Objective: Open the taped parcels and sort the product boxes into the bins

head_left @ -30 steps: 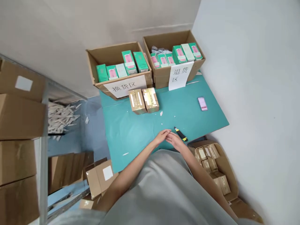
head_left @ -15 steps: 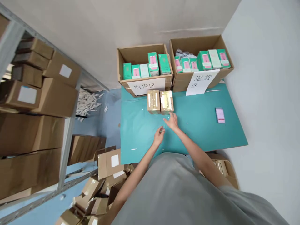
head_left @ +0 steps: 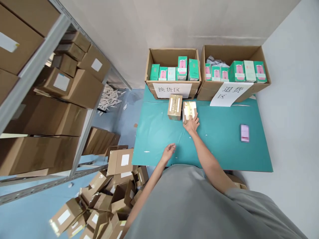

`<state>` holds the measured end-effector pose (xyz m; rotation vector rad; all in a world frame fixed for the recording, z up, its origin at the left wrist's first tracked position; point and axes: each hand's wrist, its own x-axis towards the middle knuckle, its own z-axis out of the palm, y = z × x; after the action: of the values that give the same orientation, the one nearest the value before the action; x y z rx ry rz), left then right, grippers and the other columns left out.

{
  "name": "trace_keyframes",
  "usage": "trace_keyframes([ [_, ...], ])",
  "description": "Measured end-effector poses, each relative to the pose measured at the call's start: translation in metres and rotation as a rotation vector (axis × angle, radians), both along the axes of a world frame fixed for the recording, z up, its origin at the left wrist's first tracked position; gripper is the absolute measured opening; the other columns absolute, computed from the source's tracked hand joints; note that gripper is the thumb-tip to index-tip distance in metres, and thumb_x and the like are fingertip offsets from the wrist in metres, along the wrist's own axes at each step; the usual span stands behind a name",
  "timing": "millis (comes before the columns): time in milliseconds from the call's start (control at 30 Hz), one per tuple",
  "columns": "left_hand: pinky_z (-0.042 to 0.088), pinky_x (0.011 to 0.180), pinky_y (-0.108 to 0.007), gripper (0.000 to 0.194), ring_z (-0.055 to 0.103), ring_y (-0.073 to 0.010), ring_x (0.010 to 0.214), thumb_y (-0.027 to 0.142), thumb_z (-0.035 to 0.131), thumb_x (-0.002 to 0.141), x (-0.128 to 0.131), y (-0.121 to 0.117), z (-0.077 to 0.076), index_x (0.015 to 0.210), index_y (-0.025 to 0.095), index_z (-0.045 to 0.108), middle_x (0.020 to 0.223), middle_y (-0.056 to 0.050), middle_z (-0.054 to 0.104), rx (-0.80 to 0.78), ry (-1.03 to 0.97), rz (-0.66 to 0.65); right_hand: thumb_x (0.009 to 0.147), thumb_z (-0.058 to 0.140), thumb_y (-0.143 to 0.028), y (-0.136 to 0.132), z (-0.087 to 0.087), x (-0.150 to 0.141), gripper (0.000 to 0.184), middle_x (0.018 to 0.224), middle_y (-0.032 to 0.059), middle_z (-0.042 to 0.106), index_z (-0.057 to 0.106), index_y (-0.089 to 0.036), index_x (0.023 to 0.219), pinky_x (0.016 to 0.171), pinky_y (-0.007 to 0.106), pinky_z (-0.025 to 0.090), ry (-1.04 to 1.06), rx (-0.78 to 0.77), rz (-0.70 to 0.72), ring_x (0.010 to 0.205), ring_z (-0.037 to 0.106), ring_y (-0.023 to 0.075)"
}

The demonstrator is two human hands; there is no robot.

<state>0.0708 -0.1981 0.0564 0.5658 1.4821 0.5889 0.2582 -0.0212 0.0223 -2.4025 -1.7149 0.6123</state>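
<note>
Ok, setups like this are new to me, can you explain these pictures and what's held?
No machine here: just a person's bare right hand and left hand, seen by one head-worn camera looking forward and down. On the teal table are a left taped box and a right taped box, a phone-like device and, behind, two open cartons with green boxes. The right hand holds the right taped box by its near end. The left hand is at the table's near side; whether it holds anything, I can't tell.

The left hand (head_left: 168,152) and right hand (head_left: 191,125) have parted. The right now grasps one taped carton (head_left: 188,108), shifted apart from its neighbour (head_left: 174,108).
</note>
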Motion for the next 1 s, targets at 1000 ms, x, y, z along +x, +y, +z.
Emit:
trace_keyframes([
  [1000, 0.052, 0.126, -0.05, 0.099, 0.058, -0.0374, 0.154, 0.023, 0.077, 0.068, -0.097, -0.049, -0.096, 0.165, 0.019, 0.056, 0.17, -0.015, 0.058, 0.275, -0.004, -0.241, 0.095, 0.079, -0.047, -0.279, -0.057, 0.077, 0.095, 0.184, 0.0228, 0.034, 0.04, -0.016, 0.176, 0.137, 0.06, 0.037, 0.373, -0.145, 0.259, 0.169, 0.037, 0.0415],
])
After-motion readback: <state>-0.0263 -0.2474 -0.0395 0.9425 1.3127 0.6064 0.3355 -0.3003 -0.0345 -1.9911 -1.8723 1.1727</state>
